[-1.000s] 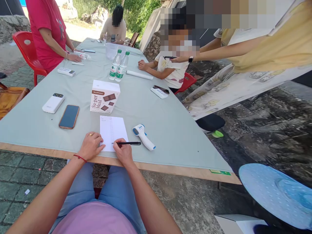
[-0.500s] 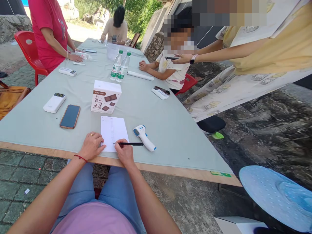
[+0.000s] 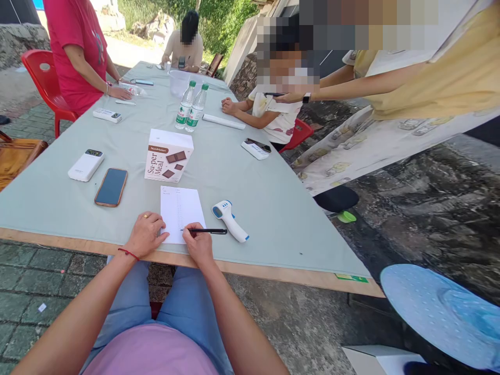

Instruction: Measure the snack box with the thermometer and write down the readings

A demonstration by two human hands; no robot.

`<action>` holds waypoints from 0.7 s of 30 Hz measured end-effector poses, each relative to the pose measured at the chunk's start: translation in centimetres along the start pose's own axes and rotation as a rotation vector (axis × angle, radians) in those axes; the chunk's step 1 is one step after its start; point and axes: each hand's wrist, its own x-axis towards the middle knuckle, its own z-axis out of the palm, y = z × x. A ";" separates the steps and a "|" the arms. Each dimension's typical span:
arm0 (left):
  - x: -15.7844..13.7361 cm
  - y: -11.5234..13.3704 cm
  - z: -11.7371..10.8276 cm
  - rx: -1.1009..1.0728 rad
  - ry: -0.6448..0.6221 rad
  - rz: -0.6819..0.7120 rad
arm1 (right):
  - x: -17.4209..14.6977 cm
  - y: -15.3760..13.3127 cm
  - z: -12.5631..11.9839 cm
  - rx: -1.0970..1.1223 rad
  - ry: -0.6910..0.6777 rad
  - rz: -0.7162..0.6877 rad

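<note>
My right hand (image 3: 198, 245) is closed around a black pen (image 3: 209, 230), its tip touching a white sheet of paper (image 3: 187, 204) on the table. A column of small handwritten marks runs down the sheet, too small to read. My left hand (image 3: 146, 233) lies at the sheet's left edge, thumb on the paper and fingers resting loosely. To the right of the pen lies a white and blue infrared thermometer (image 3: 230, 221). Just behind the paper stands a white Super Meal box (image 3: 169, 156). A phone (image 3: 111, 187) lies left of it, screen up.
On the cloth-covered table (image 3: 281, 224) are a white power bank (image 3: 86, 165), two water bottles (image 3: 190, 107), a paper roll (image 3: 224, 122) and a clear tub (image 3: 179, 83). Several people are around the table. A blue hat (image 3: 441, 307) is at the lower right.
The whole view has shifted very slightly. Both hands keep their places, with the pen still on the paper. At the right, the standing person's hand with a phone has moved a little.
</note>
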 end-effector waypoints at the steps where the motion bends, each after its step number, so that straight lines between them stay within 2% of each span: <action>1: 0.0 0.0 0.0 -0.001 0.001 0.001 | 0.0 0.0 0.0 0.000 0.000 -0.003; 21: 0.0 0.0 0.1 -0.011 0.009 -0.002 | 0.1 0.3 -0.1 -0.028 0.022 0.010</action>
